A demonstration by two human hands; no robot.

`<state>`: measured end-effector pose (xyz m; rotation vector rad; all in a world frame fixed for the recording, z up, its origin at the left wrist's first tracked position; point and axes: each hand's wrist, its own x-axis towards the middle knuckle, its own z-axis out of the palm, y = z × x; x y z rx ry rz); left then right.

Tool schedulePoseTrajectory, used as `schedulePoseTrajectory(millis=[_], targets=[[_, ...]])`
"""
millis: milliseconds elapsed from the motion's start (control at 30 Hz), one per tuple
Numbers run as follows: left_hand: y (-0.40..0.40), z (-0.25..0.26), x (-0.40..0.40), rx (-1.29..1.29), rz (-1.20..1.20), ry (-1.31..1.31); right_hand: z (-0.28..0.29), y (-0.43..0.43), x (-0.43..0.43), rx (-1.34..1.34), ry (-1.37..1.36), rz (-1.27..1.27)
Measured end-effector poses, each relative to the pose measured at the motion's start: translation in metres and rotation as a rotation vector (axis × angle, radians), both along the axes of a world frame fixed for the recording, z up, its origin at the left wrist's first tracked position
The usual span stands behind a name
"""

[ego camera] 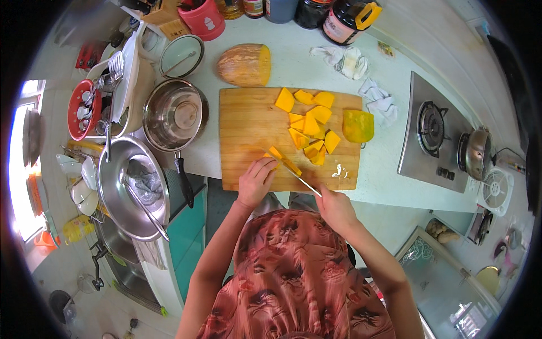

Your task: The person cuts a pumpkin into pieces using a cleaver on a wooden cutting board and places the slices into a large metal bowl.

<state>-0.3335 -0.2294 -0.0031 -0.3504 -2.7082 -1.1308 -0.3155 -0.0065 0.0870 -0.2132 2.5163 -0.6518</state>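
My right hand (337,210) grips the handle of a kitchen knife (302,180), its blade slanting up to the left over a wooden cutting board (241,114). Against the blade lies an orange pumpkin piece (284,161). My left hand (255,178) presses on pumpkin at the blade's left side, near the board's front edge; its fingers hide most of that part. Several cut pumpkin chunks (311,123) are heaped on the right half of the board. A green-skinned pumpkin piece (358,126) rests over the right edge. Behind the board lies a large cut pumpkin (244,65).
Left of the board stand a steel saucepan (172,114) with a black handle and a large steel basin (133,188) holding a ladle. Crumpled white cloths (378,101) lie at the back right, before a gas stove (440,135). Jars and bottles (346,23) line the back.
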Motion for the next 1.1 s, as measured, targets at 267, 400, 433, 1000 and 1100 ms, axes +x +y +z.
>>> schedulePoseTrajectory(millis=[267,400,433,1000,1100], targets=[[-0.002,-0.004,0.000,-0.075,-0.014,-0.030,0.009,-0.007,0.009,0.154,0.042,0.131],[-0.003,-0.004,0.000,-0.094,-0.005,-0.015,0.009,-0.015,0.007,0.245,0.019,0.165],[-0.002,-0.004,0.000,-0.080,-0.003,-0.018,0.008,-0.018,0.005,0.232,-0.026,0.138],[-0.001,-0.005,-0.008,0.053,-0.006,0.004,-0.063,-0.025,-0.039,-0.143,0.067,-0.064],[-0.001,-0.001,-0.016,0.042,0.032,-0.005,-0.053,-0.020,-0.038,-0.207,0.109,-0.242]])
